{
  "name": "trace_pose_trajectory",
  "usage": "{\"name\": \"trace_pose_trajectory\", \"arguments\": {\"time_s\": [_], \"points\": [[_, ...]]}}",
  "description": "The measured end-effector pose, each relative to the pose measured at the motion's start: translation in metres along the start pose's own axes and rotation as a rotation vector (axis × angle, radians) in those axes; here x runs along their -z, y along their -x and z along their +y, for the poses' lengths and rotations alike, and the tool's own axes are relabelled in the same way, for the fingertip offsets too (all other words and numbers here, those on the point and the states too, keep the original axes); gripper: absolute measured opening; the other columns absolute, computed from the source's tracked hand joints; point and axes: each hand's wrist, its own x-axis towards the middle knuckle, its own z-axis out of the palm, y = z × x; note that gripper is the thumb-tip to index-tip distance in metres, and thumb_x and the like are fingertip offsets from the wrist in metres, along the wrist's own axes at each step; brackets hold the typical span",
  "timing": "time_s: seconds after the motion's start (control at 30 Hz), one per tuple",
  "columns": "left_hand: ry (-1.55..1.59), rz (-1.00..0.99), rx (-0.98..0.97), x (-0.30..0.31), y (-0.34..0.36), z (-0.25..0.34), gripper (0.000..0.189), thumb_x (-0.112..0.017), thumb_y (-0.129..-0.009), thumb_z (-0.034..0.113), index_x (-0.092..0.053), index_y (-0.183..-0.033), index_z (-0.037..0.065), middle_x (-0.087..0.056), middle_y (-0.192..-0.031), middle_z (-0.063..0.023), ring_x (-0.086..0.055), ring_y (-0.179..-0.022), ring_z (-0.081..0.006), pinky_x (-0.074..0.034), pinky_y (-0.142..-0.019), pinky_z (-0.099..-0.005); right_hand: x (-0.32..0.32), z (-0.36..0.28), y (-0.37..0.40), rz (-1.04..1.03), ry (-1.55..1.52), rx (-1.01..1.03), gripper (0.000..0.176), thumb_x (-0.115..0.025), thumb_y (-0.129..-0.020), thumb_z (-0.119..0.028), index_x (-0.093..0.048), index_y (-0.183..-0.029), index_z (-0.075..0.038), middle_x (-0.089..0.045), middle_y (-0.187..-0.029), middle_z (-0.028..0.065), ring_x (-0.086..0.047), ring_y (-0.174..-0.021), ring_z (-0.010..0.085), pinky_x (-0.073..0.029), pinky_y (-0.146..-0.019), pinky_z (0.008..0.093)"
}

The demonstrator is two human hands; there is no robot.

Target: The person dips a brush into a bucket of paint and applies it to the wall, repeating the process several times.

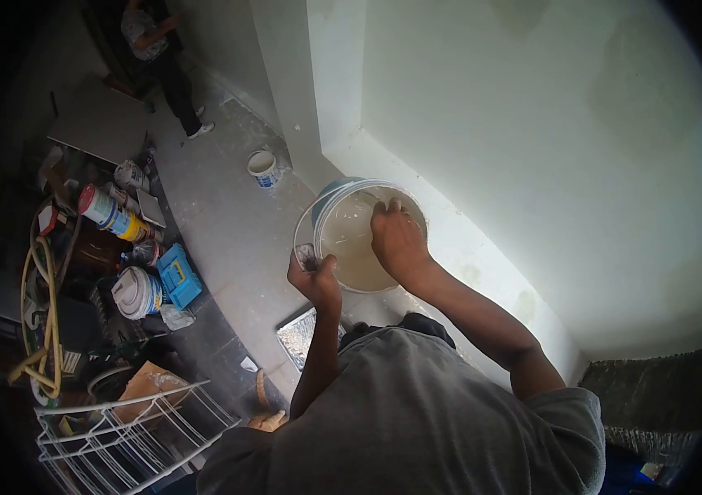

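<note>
A large bucket (320, 211) with a white rim and bluish side is tilted toward me in front of my body. Cloudy beige-grey liquid (346, 238) lies inside it. At the bucket's near left edge, my left hand (316, 282) is closed on the rim, by the wire handle and its grip (306, 256). My right hand (400, 241) reaches over the opening from the right, its fingers curled near the far inner wall. A thin light streak shows beside those fingers, but what they hold is hidden.
A smaller white pail (263, 168) stands on the floor ahead. Leftward are paint buckets (138, 293), a blue toolbox (178, 276), a coiled hose (49, 318) and a wire rack (132, 437). A pale wall (524, 165) rises on the right. Another person (161, 62) stands far back.
</note>
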Motion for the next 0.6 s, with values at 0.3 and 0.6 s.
{"name": "trace_pose_trajectory", "arguments": {"time_s": [0.3, 0.6], "points": [[0.007, 0.035, 0.006, -0.004, 0.003, -0.001, 0.024, -0.061, -0.062, -0.011, -0.049, -0.081, -0.001, -0.052, -0.072, -0.0013, -0.051, -0.064, -0.0087, -0.041, -0.056, -0.0245, 0.004, -0.003, 0.0, 0.009, -0.032, 0.008, 0.024, -0.055, -0.079, 0.004, -0.054, -0.1, 0.014, -0.058, -0.101, 0.0335, -0.066, -0.089, 0.0391, -0.057, -0.073, 0.0396], [-0.01, 0.008, 0.003, -0.011, 0.007, -0.002, 0.023, -0.06, -0.064, -0.012, -0.049, -0.081, -0.001, -0.052, -0.072, -0.0011, -0.052, -0.064, -0.0088, -0.042, -0.057, -0.0249, -0.011, 0.007, 0.015, -0.08, -0.075, 0.034, 0.021, -0.05, -0.081, 0.001, -0.054, -0.098, 0.013, -0.055, -0.104, 0.0362, -0.064, -0.088, 0.0422, -0.056, -0.074, 0.0429]]}}
